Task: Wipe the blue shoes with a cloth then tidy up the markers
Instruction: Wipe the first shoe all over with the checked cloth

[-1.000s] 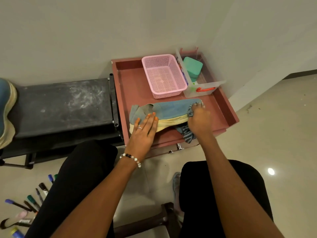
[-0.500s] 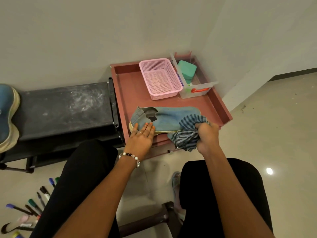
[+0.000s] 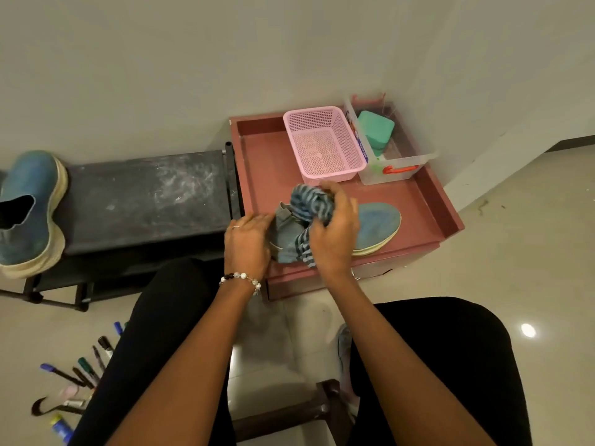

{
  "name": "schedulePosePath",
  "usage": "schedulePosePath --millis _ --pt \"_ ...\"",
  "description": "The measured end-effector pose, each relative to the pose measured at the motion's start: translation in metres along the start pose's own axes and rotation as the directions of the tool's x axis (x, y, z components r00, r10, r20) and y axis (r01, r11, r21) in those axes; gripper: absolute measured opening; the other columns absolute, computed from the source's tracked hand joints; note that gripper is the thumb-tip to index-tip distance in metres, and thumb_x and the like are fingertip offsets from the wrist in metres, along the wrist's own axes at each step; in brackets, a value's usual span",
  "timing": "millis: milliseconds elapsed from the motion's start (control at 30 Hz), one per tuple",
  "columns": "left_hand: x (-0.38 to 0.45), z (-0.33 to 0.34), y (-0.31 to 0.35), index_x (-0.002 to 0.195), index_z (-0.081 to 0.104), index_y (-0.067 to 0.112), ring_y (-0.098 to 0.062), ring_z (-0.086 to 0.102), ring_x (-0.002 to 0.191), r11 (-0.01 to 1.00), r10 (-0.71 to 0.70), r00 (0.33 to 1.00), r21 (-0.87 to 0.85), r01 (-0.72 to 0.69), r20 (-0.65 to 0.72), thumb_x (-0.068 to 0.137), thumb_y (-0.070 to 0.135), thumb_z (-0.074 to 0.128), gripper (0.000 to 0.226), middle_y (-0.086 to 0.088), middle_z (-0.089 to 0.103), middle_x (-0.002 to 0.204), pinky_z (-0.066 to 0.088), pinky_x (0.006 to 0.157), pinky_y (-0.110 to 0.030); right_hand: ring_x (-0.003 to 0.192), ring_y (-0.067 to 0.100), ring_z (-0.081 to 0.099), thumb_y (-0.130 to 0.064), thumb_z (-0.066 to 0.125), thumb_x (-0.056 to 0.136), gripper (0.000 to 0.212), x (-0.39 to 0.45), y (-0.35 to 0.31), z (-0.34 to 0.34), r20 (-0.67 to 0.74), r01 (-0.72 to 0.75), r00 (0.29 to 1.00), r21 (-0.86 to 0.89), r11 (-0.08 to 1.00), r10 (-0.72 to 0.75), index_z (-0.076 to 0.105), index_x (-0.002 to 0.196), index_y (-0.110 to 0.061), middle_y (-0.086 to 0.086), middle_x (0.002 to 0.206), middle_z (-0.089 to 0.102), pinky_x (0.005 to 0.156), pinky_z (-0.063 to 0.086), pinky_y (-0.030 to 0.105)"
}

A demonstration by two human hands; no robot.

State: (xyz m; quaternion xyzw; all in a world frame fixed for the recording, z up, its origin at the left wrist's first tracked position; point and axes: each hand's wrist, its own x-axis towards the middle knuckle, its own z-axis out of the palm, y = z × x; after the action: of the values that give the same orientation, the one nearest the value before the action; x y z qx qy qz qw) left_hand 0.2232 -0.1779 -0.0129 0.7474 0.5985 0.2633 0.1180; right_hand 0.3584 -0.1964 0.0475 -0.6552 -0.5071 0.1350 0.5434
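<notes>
- Blue shoe (image 3: 375,225): a faded blue slip-on with a pale yellowish sole, lying on the red tray, toe pointing right, its heel and opening largely covered.
- Cloth (image 3: 310,206): blue with dark stripes, bunched over the shoe's opening, one end hanging down over the shoe's near side.
- Second blue shoe (image 3: 30,210): same colour with a thick cream sole, resting on the black bench at the far left, well apart from the first; its dark opening faces left.
- Markers (image 3: 83,371): several scattered on the floor at the lower left, with dark, green, blue and purple caps, lying at differing angles.
</notes>
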Motion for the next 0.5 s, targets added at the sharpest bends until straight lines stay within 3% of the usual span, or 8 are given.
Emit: schedulePosePath --millis 33,100,167,233,367,433,500 --pt "-0.001 0.001 -0.001 0.116 0.067 0.009 -0.037 0.061 0.11 1.0 -0.017 0.999 0.005 0.017 0.043 0.065 -0.015 0.062 0.057 -0.01 0.07 0.111 0.045 0.096 -0.056 0.093 0.019 0.047 0.003 0.049 0.071 0.041 -0.005 0.006 0.007 0.1 0.115 0.99 -0.113 0.987 -0.103 0.06 0.11 -0.001 0.013 0.101 0.058 0.081 0.042 0.024" --pt "-0.004 0.001 -0.001 0.127 0.061 0.016 -0.034 0.051 0.125 0.998 -0.045 0.992 0.052 0.04 0.116 0.071 -0.012 0.059 0.062 -0.003 0.065 0.124 0.034 0.106 -0.056 0.091 0.022 0.041 -0.001 0.058 0.067 0.04 -0.018 0.026 0.022 0.372 0.37 0.897 -0.334 0.867 -0.24 0.063 0.107 -0.003 0.013 0.103 0.062 0.077 0.044 0.034" --pt "-0.006 0.001 0.0 0.141 0.045 0.024 -0.026 0.033 0.139 0.987 -0.053 0.981 0.16 0.023 0.188 0.084 -0.002 0.053 0.063 0.007 0.05 0.142 0.018 0.114 -0.049 0.095 0.025 0.04 -0.003 0.077 0.06 0.053 -0.033 0.049 0.029 0.584 0.501 0.793 -0.461 0.732 -0.175 0.065 0.111 -0.008 0.01 0.109 0.064 0.071 0.049 0.038" --pt "-0.009 0.002 -0.001 0.149 0.027 0.03 -0.022 0.014 0.146 0.964 -0.054 0.966 0.264 -0.015 0.251 0.093 0.008 0.048 0.064 0.012 0.031 0.153 0.006 0.117 -0.048 0.101 0.029 0.043 -0.007 0.084 0.055 0.062 -0.042 0.057 0.023 0.688 0.554 0.718 -0.475 0.684 -0.104 0.066 0.115 -0.01 0.009 0.112 0.065 0.069 0.05 0.039" --pt "-0.016 0.002 0.001 0.153 0.007 0.025 -0.022 -0.005 0.148 0.916 -0.054 0.945 0.393 -0.083 0.324 0.099 0.017 0.04 0.063 0.008 0.012 0.159 -0.011 0.113 -0.053 0.118 0.033 0.042 -0.006 0.064 0.08 0.046 -0.015 0.059 -0.006 0.84 0.598 0.542 -0.412 0.687 0.031 0.062 0.124 -0.019 0.007 0.132 0.052 0.09 0.037 0.039" --pt "-0.017 0.003 0.001 0.153 0.004 0.02 -0.022 -0.007 0.148 0.899 -0.037 0.945 0.423 -0.11 0.325 0.1 0.021 0.039 0.063 0.004 0.01 0.16 -0.014 0.111 -0.055 0.117 0.032 0.042 -0.012 0.065 0.081 0.037 0.003 0.07 -0.025 0.797 0.507 0.577 -0.522 0.686 0.18 0.067 0.118 -0.018 0.009 0.127 0.051 0.096 0.037 0.037" --pt "-0.016 0.003 0.003 0.152 0.015 0.012 -0.025 0.006 0.148 0.89 0.033 0.961 0.429 -0.153 0.275 0.094 0.019 0.052 0.069 -0.004 0.019 0.158 -0.005 0.114 -0.055 0.109 0.031 0.05 -0.007 0.067 0.077 0.034 0.016 0.076 -0.041 0.602 0.229 0.743 -0.638 0.735 0.292 0.069 0.111 -0.008 0.013 0.115 0.055 0.093 0.042 0.033"
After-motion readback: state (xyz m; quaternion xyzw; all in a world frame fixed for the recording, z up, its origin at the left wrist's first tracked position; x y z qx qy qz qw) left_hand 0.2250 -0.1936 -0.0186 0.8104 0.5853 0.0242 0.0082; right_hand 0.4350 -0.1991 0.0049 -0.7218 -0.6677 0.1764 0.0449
